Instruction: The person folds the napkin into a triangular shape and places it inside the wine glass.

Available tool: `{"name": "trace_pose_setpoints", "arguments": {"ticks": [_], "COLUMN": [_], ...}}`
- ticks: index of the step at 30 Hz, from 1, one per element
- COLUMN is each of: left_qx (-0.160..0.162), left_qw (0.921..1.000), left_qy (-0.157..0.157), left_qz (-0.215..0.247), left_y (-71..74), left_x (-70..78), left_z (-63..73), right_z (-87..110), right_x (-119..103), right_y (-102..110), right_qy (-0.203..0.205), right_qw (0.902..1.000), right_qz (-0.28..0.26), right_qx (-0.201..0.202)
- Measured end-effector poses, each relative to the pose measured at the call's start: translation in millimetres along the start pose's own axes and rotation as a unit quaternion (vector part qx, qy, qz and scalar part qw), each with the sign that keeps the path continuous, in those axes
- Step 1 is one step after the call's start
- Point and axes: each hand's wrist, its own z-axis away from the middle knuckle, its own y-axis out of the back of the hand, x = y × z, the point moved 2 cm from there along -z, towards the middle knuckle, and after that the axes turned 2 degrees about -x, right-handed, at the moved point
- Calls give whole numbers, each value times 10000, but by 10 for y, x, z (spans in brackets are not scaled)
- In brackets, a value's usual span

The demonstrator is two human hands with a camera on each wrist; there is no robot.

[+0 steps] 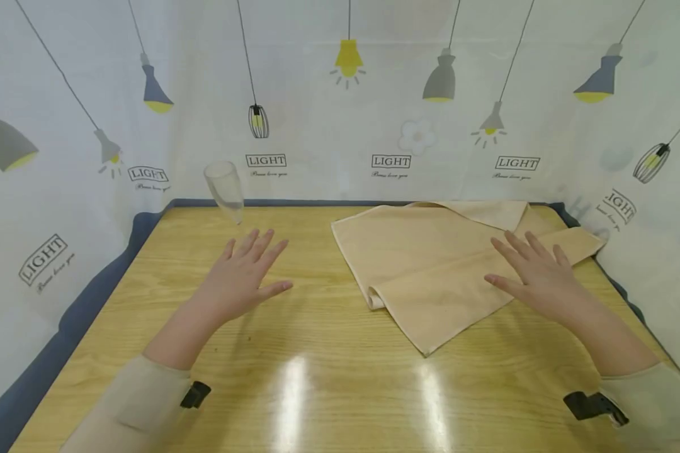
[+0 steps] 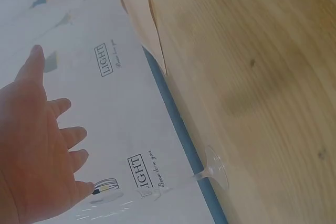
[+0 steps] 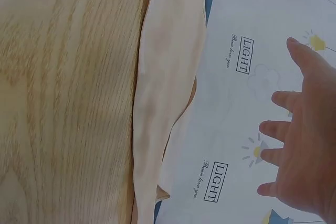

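Observation:
My left hand (image 1: 240, 277) hovers over the left half of the table, fingers spread and holding nothing. Just beyond its fingertips is a clear stemmed glass (image 1: 225, 185), upright near the back edge; the hand covers its lower part in the head view. The left wrist view shows the round foot (image 2: 216, 169) of that glass on the wood. A peach cloth (image 1: 413, 258) with pale edges lies at the right, partly folded, one edge rolled up. Above the cloth's right side, my right hand (image 1: 544, 280) is spread and holds nothing.
The wooden table (image 1: 317, 390) has bluish-grey trim (image 1: 294, 202) along its back edge. White sheeting printed with lamps (image 1: 328, 126) encloses the back and sides. The cloth's far right corner (image 1: 592, 242) reaches the table's right edge.

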Motion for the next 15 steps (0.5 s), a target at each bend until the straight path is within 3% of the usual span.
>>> {"name": "trace_pose_setpoints", "arguments": {"ticks": [9, 15], "left_qx": [-7, -198], "left_qw": [9994, 9985], "left_qy": [-303, -471], "left_qz": [-137, -211], "left_y": [-9, -49], "left_x": [169, 323], "left_z": [-106, -161], "right_z": [-50, -72], "right_x": [-61, -200], "right_y": [-61, -92], "right_qy": [223, 462], "right_qw": [9997, 9988], "right_qz": [31, 167], "right_qx": [53, -8]}}
